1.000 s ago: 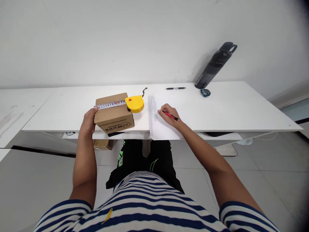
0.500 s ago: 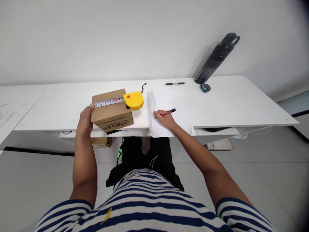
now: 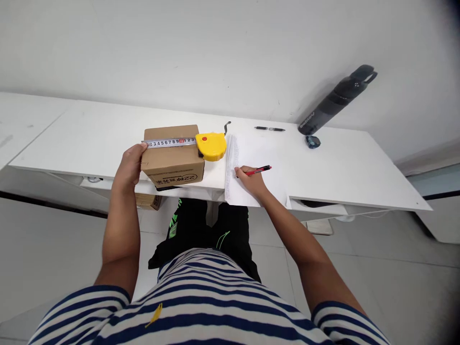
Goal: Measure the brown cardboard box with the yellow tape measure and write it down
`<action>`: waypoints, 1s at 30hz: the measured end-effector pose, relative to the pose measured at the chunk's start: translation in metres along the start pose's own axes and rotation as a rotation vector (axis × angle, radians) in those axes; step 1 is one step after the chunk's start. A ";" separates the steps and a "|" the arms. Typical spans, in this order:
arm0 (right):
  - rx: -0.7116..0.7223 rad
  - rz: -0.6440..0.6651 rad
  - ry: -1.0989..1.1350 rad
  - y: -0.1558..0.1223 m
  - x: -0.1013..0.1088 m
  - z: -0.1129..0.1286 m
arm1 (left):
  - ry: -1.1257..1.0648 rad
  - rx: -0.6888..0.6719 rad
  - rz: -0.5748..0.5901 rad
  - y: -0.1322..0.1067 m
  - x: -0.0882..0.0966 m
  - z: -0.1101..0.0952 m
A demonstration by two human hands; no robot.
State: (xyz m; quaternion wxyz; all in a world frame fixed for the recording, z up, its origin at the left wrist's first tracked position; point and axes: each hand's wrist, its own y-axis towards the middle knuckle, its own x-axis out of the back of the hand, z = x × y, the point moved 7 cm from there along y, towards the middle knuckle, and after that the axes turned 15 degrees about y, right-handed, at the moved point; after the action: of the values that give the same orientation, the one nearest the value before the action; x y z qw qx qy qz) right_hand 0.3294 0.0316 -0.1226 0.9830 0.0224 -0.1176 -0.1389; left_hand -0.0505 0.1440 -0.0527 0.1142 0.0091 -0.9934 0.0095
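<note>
A brown cardboard box [image 3: 172, 160] with printed characters on its front side stands near the desk's front edge. Across its top lies the drawn-out blade of a yellow tape measure [image 3: 212, 146], whose case rests at the box's right edge. My left hand [image 3: 130, 165] is at the box's left side, with its thumb and fingers closed on the blade's end. On an open notebook [image 3: 268, 148] with white pages rests my right hand [image 3: 250, 182], fingers wrapped round a red pen [image 3: 258, 171] with a black end. The pen's tip is hidden by the fingers.
Behind the notebook lies a black pen [image 3: 269, 129]. A dark bottle [image 3: 334, 100] stands at the back right, with a small dark round object [image 3: 313, 142] before it. Another cardboard box [image 3: 148, 201] shows below the white desk [image 3: 373, 172].
The camera view has tilted and shifted, so the desk and its things appear turned. Both hands keep their holds on the tape blade and the red pen.
</note>
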 end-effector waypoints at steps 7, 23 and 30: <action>0.004 -0.004 -0.002 0.001 0.001 -0.003 | 0.075 0.008 0.120 0.006 0.007 0.001; 0.014 -0.034 0.053 -0.002 0.002 0.000 | 0.032 -0.021 0.153 0.009 0.004 0.001; 0.018 -0.065 0.061 -0.003 0.005 0.001 | -0.116 -0.007 0.055 0.007 0.004 -0.002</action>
State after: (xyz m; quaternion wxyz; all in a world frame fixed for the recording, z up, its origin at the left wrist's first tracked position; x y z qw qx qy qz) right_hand 0.3328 0.0273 -0.1207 0.9809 0.0394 -0.0883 -0.1687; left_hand -0.0543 0.1507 -0.0499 0.0562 -0.0180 -0.9982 0.0084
